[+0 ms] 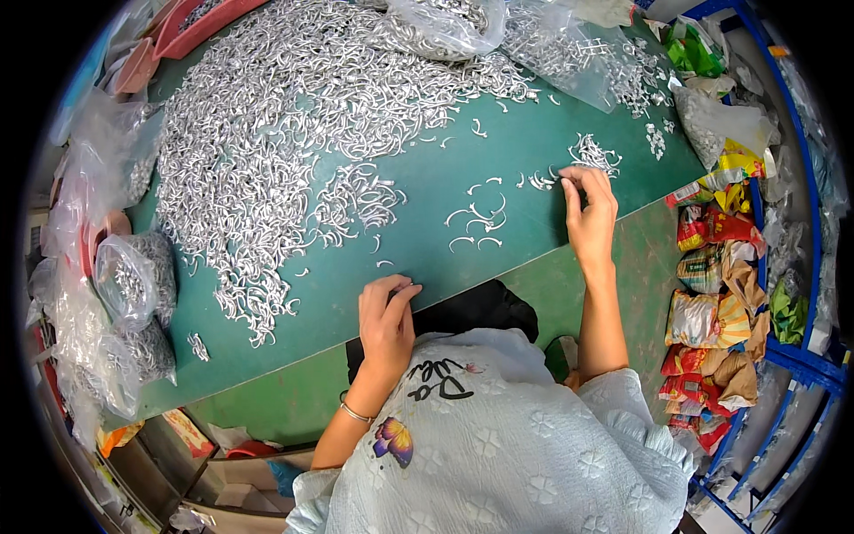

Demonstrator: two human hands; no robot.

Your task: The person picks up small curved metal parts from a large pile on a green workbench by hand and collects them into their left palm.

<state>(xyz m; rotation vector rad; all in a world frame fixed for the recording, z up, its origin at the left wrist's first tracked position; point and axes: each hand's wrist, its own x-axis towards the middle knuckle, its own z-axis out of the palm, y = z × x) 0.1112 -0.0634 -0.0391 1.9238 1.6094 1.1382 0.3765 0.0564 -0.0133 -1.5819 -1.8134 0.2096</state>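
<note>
Small curved silver metal pieces [240,169] lie in a big heap over the left and far part of the green table [427,240]. My right hand [591,214] is over the table's right part, thumb and fingers drawn together beside a short row of curved pieces [541,182]. Just beyond it lies a small pile of similar pieces [594,155]. My left hand [387,322] rests at the near edge, fingers curled and thumb against them; what it pinches, if anything, is too small to see. Between the hands several loose curved pieces [480,216] are scattered.
Clear plastic bags of metal pieces [147,276] line the left edge; another bag [445,27] lies at the far side. A red tray [200,27] stands far left. Along the right, colourful sacks [712,311] are stacked by a blue metal rack [805,369].
</note>
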